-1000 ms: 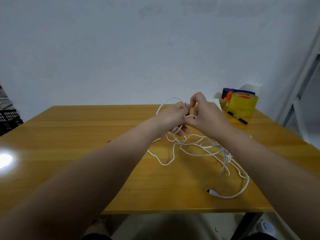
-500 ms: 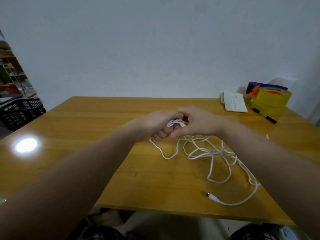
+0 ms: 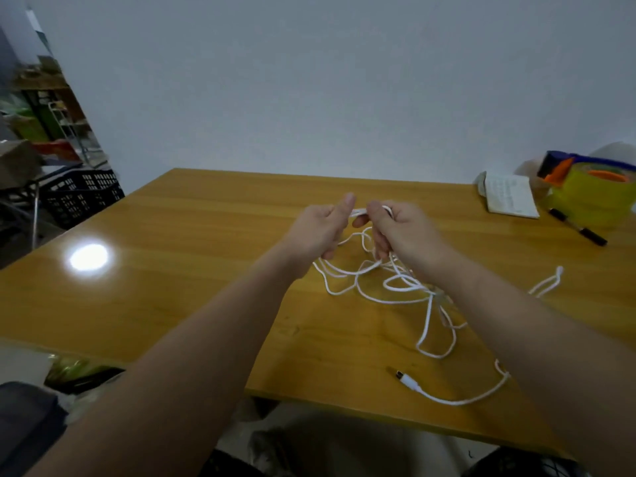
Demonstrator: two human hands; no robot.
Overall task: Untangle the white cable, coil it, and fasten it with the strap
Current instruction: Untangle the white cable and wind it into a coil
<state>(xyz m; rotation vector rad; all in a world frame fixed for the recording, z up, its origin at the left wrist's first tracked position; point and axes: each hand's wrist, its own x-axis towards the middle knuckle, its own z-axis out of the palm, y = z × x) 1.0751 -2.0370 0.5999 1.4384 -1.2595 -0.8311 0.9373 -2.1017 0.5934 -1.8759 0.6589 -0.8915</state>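
A long white cable (image 3: 395,287) lies in tangled loops on the wooden table (image 3: 192,256), partly under my right forearm. Its plug end (image 3: 406,378) rests near the table's front edge, and another white end (image 3: 547,284) lies to the right. My left hand (image 3: 320,228) and my right hand (image 3: 399,228) are raised just above the table, close together, each with fingers curled round a stretch of the cable. A short piece runs between them. I see no strap.
At the back right of the table stand yellow tape rolls with a blue and orange dispenser (image 3: 592,191), a small white notepad (image 3: 509,197) and a black marker (image 3: 578,228). A black crate (image 3: 82,194) sits on the floor at the left.
My hands have drawn slightly apart, showing a short stretch of cable between them. The camera has turned left, so the tape rolls now sit at the right edge.
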